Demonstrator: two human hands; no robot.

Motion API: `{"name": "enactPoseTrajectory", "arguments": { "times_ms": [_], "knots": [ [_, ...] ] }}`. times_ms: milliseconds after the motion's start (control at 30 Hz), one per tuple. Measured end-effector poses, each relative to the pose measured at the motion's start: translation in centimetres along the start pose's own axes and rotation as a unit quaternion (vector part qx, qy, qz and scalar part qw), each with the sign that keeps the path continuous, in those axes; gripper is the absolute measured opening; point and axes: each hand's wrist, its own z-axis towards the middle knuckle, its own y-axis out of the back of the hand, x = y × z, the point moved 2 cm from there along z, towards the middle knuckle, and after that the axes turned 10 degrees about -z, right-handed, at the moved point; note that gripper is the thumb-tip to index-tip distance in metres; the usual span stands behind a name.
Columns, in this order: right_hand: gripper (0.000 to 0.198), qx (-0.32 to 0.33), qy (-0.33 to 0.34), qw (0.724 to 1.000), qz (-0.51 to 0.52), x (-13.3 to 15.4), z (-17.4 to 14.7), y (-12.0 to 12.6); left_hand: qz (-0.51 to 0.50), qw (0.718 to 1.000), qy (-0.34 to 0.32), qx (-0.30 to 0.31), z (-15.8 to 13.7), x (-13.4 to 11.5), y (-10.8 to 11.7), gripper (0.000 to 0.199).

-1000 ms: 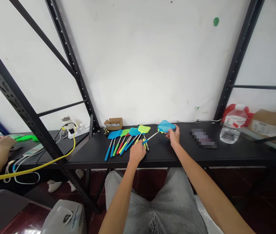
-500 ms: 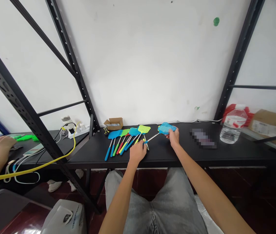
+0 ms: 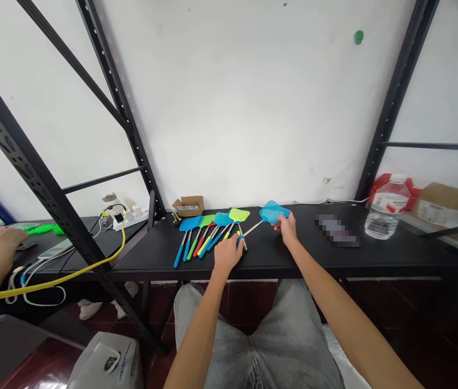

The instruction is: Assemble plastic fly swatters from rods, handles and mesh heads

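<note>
Both my hands hold one blue fly swatter [image 3: 271,212] above the black tabletop. My left hand [image 3: 229,252] is closed round its handle, most of which the fingers hide. At the other end my right hand [image 3: 287,229] pinches the edge of the mesh head. A thin metal shaft runs between the two. To the left lies a row of several fly swatters [image 3: 202,235] with blue, green, red and yellow handles, their heads overlapping toward the wall. A yellow-green swatter head [image 3: 239,215] is just beyond my left hand.
A small open cardboard box [image 3: 189,206] stands by the wall. At right are a blurred flat item [image 3: 337,230], a large water bottle [image 3: 386,208] and a brown carton [image 3: 450,212]. A yellow cable [image 3: 111,260] hangs at left, near another person's hands [image 3: 6,237].
The blue swatter's head has turned and shifted slightly left, so its mesh face shows more fully; the yellow-green edge glimpsed behind it is now hidden. Both hands keep their hold.
</note>
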Motion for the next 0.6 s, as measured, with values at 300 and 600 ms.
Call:
{"name": "enactPoseTrajectory", "arguments": {
  "times_ms": [300, 600],
  "knots": [
    [0.026, 0.01, 0.007, 1.0, -0.007, 0.19, -0.11, -0.09, 0.001, 1.0, -0.013, -0.004, 0.06, 0.35, -0.18, 0.039],
    [0.022, 0.048, -0.018, 0.999, 0.014, 0.03, -0.05, -0.33, 0.012, 1.0, -0.021, 0.0, 0.12, 0.34, -0.31, 0.042]
  ]
}}
